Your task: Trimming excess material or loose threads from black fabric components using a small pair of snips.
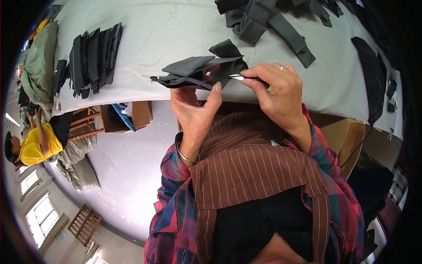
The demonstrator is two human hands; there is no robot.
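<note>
My left hand (196,107) grips a folded piece of dark grey fabric (200,70) at the near edge of a grey-white table (176,31), thumb pressed up against its underside. My right hand (276,90) pinches a small metal snipping tool (239,77) whose tip touches the right end of the fabric piece. A ring shows on my right hand and a bangle on my left wrist.
A row of stacked black fabric pieces (93,59) lies at the table's left. A heap of dark straps (268,20) sits at the far edge, and a black curved panel (373,75) on the right. Cardboard boxes (127,116) stand under the table. A person in a yellow shirt (37,145) sits at left.
</note>
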